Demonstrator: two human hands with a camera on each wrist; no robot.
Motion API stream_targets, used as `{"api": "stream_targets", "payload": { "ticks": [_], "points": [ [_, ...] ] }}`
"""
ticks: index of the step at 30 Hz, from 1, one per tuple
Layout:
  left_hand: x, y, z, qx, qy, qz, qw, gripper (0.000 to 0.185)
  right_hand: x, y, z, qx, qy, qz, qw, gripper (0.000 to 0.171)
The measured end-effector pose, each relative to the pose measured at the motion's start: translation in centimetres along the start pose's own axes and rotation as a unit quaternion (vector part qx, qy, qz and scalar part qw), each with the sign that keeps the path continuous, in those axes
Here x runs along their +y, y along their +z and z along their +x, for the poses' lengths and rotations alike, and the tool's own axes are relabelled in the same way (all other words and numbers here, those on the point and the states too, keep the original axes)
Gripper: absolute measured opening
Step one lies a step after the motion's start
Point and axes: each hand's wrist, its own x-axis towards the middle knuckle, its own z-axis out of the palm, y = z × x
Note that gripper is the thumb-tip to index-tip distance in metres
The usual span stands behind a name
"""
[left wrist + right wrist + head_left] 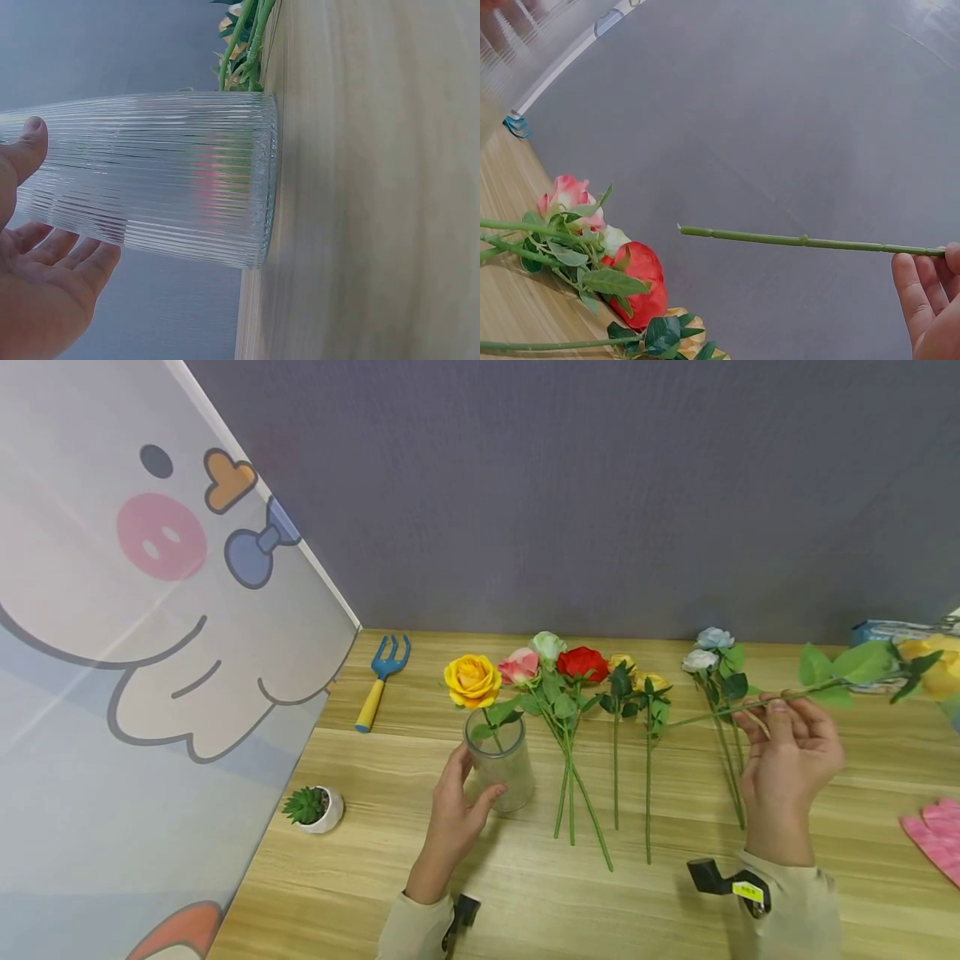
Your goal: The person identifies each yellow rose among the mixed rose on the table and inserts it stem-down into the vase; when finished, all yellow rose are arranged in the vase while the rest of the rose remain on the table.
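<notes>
My left hand (457,810) grips the side of a ribbed clear glass vase (517,781), thumb on one side and fingers on the other. The vase stands upright on the wooden table, with one yellow-orange artificial rose (472,681) leaning out of its mouth. Over at the right, my right hand (791,752) pinches the green stem (765,239) of another yellow flower (941,670) between thumb and fingers. That stem lies nearly level above the table, bloom to the right and bare end pointing left toward the vase.
Right of the vase lie red (582,665), pink (519,667), pale green and small yellow flowers. Blue (714,637) and white flowers lie farther right. At left are a toy garden fork (372,697) and a potted succulent (324,812); a pink cloth item (937,837) lies far right.
</notes>
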Motion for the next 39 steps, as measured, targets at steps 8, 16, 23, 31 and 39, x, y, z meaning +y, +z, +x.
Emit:
{"api": "stream_targets", "payload": {
  "ticks": [8, 16, 23, 31, 39],
  "points": [
    [-0.1, 0.0, 0.0, -0.002, 0.003, 0.000, 1.0000, 0.076, -0.1, 0.6, -0.7, -0.010, 0.000, 0.002, 1.000, 0.017],
    [-0.1, 0.0, 0.0, 0.000, 0.009, 0.001, 1.0000, 0.076, -0.2, 1.2, -1.1, -0.011, 0.002, 0.025, 1.000, 0.014],
    [-0.1, 0.0, 0.0, 0.000, 0.007, -0.001, 1.0000, 0.076, -0.4, 1.8, -1.5, -0.010, -0.015, 0.056, 0.998, 0.011],
    [0.0, 0.0, 0.0, -0.002, 0.006, -0.002, 1.0000, 0.077, -0.8, 2.5, -2.2, -0.032, -0.028, 0.072, 0.996, 0.009],
    [-0.2, -0.1, -0.1, -0.004, 0.012, -0.007, 0.9999, 0.075, -1.0, 3.0, -2.9, -0.050, -0.008, 0.111, 0.992, 0.010]
  ]
}}
